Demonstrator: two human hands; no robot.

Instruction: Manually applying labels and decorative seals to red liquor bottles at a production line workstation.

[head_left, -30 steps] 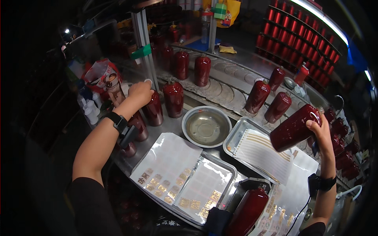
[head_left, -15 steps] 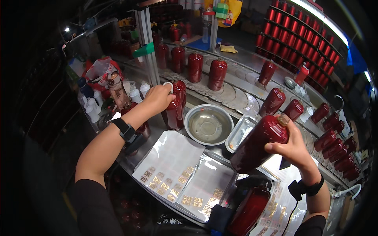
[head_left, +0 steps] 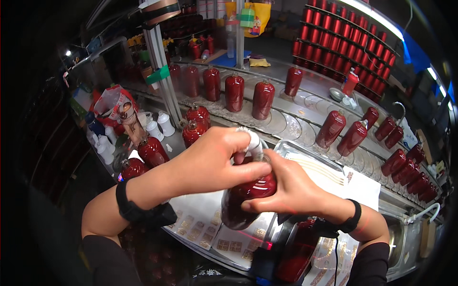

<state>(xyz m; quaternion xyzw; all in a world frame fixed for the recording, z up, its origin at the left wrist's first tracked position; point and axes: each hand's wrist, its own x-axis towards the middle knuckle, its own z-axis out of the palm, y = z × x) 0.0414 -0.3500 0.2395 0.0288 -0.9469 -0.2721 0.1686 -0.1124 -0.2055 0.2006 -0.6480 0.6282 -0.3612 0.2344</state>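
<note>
A glossy dark red bottle (head_left: 238, 209) is tilted in front of me, neck up and to the right, above the sheets. My right hand (head_left: 298, 188) is closed round its shoulder, thumb across the front. My left hand (head_left: 210, 159) is closed at the neck, its thumb pressed on the glass near the top. A white cloth-like wrap (head_left: 254, 143) is round or against its index finger; I cannot tell which. Beneath lie clear-covered sheets (head_left: 234, 238) with gold character stickers. Another red bottle (head_left: 296, 255) leans near the front edge, partly hidden by my right wrist.
Several red bottles (head_left: 152, 151) stand at the left, beside white squeeze bottles (head_left: 165, 124). Behind runs a conveyor (head_left: 286, 126) of round plates carrying more bottles. A metal tray (head_left: 286, 147) sits beyond my hands, a sink (head_left: 396, 238) at right. A metal post (head_left: 162, 71) rises at back left.
My right hand has brought its bottle leftward to the middle. My left hand has left the standing bottles and come to this bottle's neck. My hands now hide the metal bowl.
</note>
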